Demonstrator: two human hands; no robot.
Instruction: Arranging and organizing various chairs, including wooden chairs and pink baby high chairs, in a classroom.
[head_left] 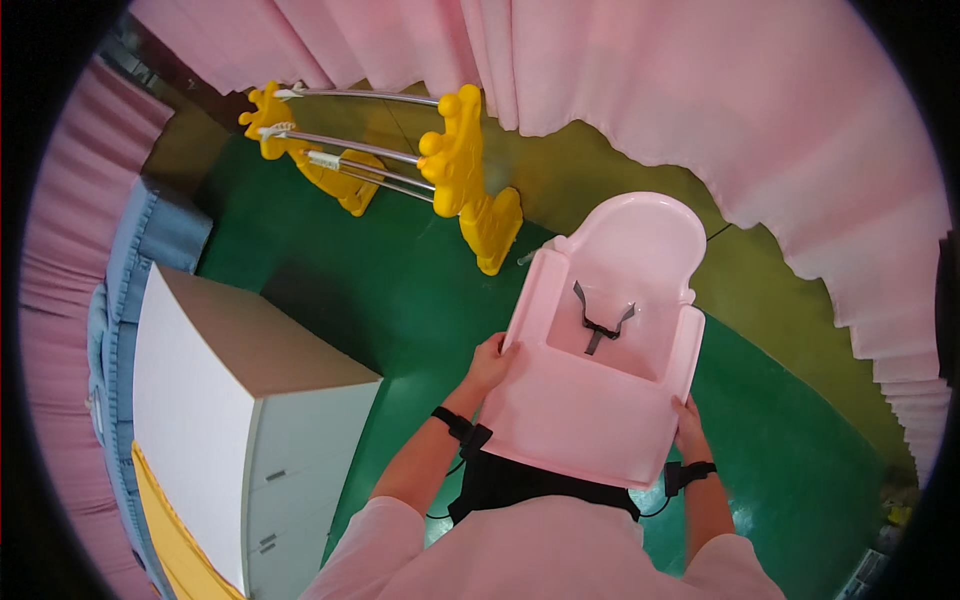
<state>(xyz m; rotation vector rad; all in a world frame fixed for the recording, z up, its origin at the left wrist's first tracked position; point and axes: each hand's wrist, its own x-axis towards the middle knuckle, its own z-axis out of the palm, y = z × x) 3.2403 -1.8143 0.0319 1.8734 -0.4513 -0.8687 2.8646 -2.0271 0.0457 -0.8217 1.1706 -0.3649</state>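
From here I see a pale pink glossy plastic child's high chair with a wide flat tray (585, 415) right in front of the person, over a shiny green floor (400, 270); left hand (490, 362) and right hand (689, 425) are apart, each clamped on its own side edge (base hidden, can't tell if lifted). Dark grey fabric strap (600, 331) lies in the seat. Beyond: yellow plastic rack with metal bars (462, 160); leftward, white boxy drawer cabinet (310, 470).
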